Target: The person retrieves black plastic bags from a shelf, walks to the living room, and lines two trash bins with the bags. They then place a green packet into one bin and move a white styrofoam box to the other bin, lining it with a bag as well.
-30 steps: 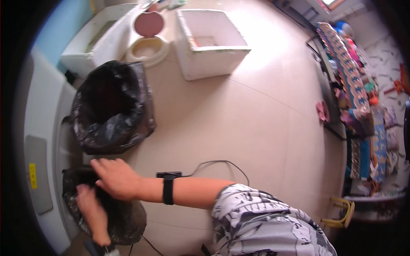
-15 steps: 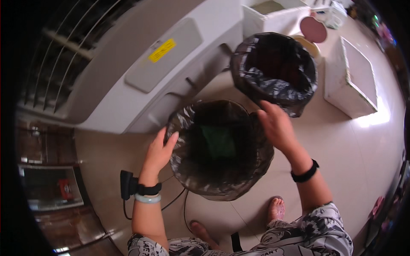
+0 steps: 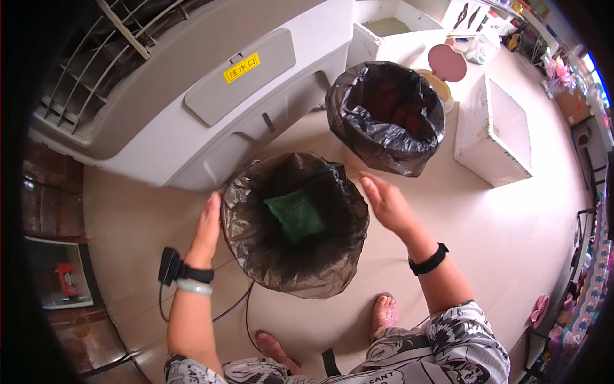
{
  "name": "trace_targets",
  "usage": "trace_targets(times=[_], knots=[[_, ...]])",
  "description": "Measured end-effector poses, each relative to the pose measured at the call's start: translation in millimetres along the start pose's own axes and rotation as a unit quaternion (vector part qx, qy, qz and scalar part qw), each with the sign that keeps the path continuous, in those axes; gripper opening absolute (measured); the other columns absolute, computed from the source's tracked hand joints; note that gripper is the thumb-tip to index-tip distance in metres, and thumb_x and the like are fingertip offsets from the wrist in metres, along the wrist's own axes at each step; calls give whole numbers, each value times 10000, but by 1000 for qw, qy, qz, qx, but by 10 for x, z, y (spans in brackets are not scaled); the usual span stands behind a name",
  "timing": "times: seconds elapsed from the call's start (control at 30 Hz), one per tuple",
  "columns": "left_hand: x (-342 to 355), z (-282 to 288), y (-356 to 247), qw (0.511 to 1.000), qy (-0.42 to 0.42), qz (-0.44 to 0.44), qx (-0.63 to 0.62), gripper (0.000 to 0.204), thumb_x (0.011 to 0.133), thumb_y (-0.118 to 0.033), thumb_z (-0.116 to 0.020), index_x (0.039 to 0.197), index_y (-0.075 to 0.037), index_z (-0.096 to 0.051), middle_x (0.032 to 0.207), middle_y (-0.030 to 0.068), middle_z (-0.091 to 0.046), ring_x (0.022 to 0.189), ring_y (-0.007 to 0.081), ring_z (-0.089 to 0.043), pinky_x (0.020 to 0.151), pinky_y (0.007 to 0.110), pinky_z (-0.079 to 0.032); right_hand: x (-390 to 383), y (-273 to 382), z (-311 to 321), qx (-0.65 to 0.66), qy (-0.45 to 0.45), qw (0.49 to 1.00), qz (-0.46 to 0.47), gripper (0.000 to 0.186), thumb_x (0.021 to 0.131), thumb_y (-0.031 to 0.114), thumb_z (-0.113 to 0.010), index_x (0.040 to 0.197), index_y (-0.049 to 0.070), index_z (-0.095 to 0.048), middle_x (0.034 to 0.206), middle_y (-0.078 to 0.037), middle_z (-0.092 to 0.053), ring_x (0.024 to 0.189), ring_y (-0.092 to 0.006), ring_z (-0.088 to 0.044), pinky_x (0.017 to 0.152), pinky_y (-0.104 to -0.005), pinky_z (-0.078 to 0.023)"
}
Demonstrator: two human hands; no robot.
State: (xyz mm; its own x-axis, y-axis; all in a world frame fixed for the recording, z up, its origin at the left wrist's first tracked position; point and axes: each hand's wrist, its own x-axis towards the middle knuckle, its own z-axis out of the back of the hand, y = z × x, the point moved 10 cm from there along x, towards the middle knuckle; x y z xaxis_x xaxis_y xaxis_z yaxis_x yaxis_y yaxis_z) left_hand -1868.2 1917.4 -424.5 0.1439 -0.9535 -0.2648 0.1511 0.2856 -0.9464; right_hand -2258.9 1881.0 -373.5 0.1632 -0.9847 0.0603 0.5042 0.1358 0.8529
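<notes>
In front of me stands a round trash bin lined with a dark, thin garbage bag [image 3: 313,278], its edge folded over the rim. A crumpled green piece [image 3: 295,216] lies at the bottom inside. My left hand [image 3: 206,227] rests flat along the bin's left side, fingers stretched. On the right side my right hand [image 3: 387,205] is held with its fingers extended beside the bag's edge, holding nothing visible. Just beyond, to the right, is a second bin with a shiny black bag [image 3: 390,144]; something reddish shows inside it.
A big grey appliance with a grille [image 3: 236,134] fills the upper left. White foam boxes [image 3: 489,144] stand at the right and back, near a yellowish tub with a pink lid [image 3: 446,63]. A dark cable [image 3: 246,307] runs over the tiled floor. Shelves line the far right.
Both bins appear shifted left in view. My right hand has come off the near bin's rim, and my left hand has flattened from its rim grip to lie along the side.
</notes>
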Motion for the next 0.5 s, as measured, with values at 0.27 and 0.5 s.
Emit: trace_targets(times=[0.27,0.5], knots=[[-1482,-85,527,946,122,298,21,336,963,-339,-460,1082,-33,-528,974,147,-625,823,225,-647,669,300,-531,-168,-524,594,92,-10,984,-155,349,936,229,-507,1159,-37,-543,945,-171,-656,806,-223,-667,674,-299,-507],[-1599,-934,277,879,178,332,-292,366,951,-309,-467,1132,2,-534,1031,175,-638,854,322,-657,719,410,-547,-173,-824,928,289,-215,902,-237,521,946,259,-473,1359,6,-280,1026,-151,-605,651,-238,-653,519,-301,-529]])
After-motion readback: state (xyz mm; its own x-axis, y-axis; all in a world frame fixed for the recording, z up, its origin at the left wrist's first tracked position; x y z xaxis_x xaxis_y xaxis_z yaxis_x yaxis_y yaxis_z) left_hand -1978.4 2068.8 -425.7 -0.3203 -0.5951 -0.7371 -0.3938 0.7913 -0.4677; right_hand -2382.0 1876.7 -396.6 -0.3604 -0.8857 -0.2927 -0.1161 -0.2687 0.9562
